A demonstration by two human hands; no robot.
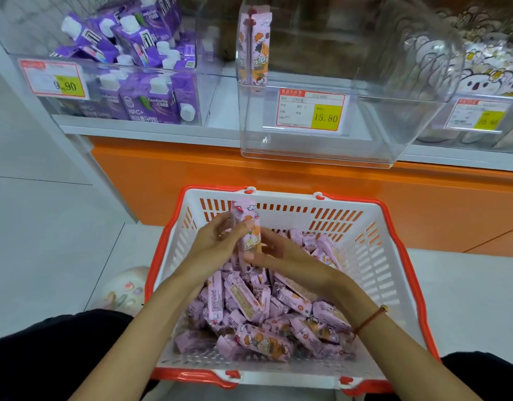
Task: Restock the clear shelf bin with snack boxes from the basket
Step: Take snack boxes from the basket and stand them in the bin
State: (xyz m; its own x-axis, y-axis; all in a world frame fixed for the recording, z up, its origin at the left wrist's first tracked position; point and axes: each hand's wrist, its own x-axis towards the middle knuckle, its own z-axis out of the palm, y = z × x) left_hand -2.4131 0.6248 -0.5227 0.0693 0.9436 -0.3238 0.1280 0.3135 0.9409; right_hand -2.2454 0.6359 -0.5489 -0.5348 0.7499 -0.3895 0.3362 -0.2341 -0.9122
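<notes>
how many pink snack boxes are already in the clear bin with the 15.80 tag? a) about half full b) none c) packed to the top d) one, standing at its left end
d: a single pink snack box stands upright against the left wall of the clear bin; the rest of the bin shows only bare plastic, while the basket still holds the pile.
</notes>
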